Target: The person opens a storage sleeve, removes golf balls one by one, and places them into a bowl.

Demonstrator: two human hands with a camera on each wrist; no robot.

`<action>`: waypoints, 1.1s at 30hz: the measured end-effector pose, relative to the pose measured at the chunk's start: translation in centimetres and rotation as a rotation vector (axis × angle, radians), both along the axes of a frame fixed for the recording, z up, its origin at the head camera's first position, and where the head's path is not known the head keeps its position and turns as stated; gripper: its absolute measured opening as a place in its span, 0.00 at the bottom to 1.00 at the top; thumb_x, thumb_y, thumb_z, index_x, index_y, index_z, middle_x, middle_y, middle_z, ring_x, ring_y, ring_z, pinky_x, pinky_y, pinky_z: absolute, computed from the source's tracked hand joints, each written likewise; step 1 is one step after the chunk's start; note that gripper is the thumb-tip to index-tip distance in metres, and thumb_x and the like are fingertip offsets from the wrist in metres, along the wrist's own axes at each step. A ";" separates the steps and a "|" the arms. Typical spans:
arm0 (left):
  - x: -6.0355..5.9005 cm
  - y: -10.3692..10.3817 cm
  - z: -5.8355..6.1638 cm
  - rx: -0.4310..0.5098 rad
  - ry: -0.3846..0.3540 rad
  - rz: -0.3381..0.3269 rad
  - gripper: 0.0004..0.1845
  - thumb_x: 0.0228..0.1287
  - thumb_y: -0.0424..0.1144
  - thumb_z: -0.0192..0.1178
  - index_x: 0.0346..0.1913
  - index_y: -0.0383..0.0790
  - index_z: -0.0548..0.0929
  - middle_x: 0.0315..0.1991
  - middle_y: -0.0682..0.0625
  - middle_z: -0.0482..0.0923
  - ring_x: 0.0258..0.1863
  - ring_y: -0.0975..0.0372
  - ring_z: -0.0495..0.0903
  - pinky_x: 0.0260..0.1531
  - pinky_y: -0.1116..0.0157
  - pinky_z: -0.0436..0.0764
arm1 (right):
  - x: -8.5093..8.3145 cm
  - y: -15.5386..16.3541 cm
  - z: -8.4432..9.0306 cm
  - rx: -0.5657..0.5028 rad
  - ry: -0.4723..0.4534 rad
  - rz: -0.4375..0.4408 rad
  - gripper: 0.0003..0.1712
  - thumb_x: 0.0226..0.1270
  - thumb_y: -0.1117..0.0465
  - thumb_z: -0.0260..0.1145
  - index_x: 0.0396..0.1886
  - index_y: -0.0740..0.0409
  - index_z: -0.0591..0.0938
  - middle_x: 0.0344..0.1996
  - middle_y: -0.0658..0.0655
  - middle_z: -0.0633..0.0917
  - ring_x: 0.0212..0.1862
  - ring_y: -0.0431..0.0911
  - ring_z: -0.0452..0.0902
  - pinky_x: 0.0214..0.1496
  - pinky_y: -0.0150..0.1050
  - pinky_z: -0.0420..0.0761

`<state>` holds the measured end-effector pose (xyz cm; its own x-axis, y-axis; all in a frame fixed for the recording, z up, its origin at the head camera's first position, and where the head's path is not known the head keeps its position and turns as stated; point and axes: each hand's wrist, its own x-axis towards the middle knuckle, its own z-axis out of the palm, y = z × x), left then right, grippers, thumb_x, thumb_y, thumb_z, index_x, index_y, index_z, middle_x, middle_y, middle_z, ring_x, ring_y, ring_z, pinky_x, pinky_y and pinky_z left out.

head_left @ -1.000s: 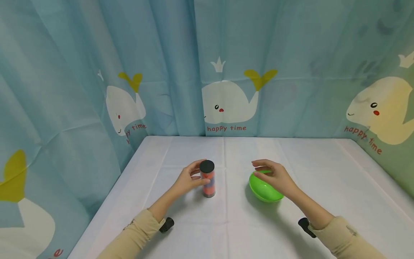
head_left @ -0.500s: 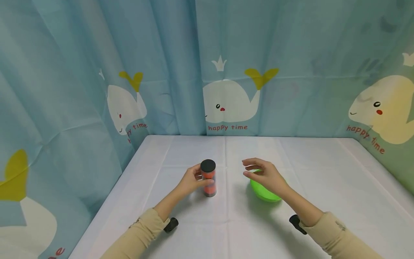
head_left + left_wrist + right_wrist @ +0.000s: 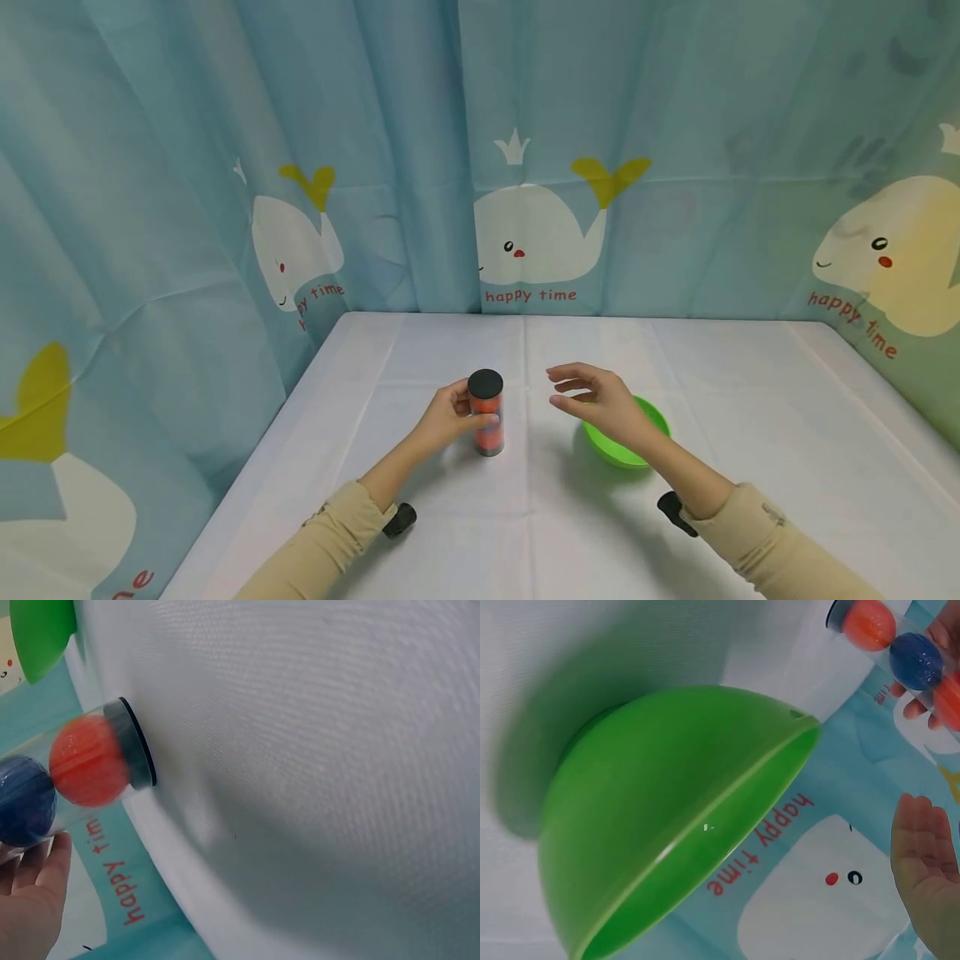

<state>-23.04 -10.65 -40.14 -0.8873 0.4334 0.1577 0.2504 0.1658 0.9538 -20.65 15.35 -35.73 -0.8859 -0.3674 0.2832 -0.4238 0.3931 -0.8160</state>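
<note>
On the white counter (image 3: pixel 465 533), the left hand (image 3: pixel 447 417) wraps its fingers round a clear tube (image 3: pixel 487 414) of orange and blue balls, steadying it upright. Just right, the right hand (image 3: pixel 600 402) hovers loosely spread, holding nothing, above the green bowl (image 3: pixel 645 433). Behind hangs a whale-printed curtain (image 3: pixel 525 167).

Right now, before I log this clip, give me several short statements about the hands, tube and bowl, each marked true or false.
1. The left hand grips the clear tube. True.
2. The tube lies on its side. False: it stands upright on the table.
3. The tube's black cap is on. True.
4. The right hand holds the green bowl. False: it hovers open, holding nothing.
5. Only orange balls fill the tube. False: a blue ball sits between orange ones.
</note>
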 end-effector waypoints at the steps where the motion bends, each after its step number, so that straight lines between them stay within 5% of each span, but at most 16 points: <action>1: 0.0 0.0 0.0 0.001 0.005 0.000 0.28 0.56 0.31 0.66 0.60 0.30 0.72 0.52 0.34 0.78 0.46 0.60 0.82 0.48 0.68 0.80 | 0.0 -0.1 0.0 -0.001 0.001 0.003 0.22 0.61 0.63 0.66 0.55 0.63 0.77 0.52 0.63 0.81 0.50 0.57 0.80 0.49 0.30 0.80; 17: 0.8 2.0 1.0 -0.038 0.090 0.084 0.26 0.49 0.31 0.71 0.54 0.34 0.79 0.49 0.40 0.82 0.48 0.56 0.81 0.52 0.62 0.79 | 0.1 -1.4 0.9 -0.004 0.037 0.028 0.23 0.60 0.64 0.67 0.55 0.63 0.77 0.52 0.62 0.81 0.50 0.54 0.81 0.50 0.35 0.82; 24: 1.7 2.6 1.6 -0.094 0.068 0.154 0.28 0.47 0.34 0.73 0.55 0.40 0.80 0.48 0.44 0.82 0.43 0.55 0.83 0.46 0.61 0.81 | 0.4 -1.7 1.2 0.023 0.050 0.038 0.23 0.60 0.63 0.68 0.55 0.62 0.77 0.51 0.62 0.82 0.50 0.54 0.80 0.50 0.40 0.82; 33: 2.4 3.3 1.9 -0.202 0.233 0.196 0.26 0.42 0.38 0.76 0.50 0.44 0.84 0.42 0.49 0.84 0.41 0.60 0.79 0.42 0.65 0.78 | 0.7 -1.9 1.4 0.053 0.098 0.056 0.25 0.57 0.63 0.70 0.55 0.63 0.77 0.51 0.62 0.82 0.49 0.55 0.81 0.49 0.42 0.82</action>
<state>-20.68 -7.36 -38.26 -0.9071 0.3014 0.2939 0.4018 0.4111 0.8183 -19.94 13.43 -34.28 -0.8328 -0.4320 0.3463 -0.5229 0.4082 -0.7483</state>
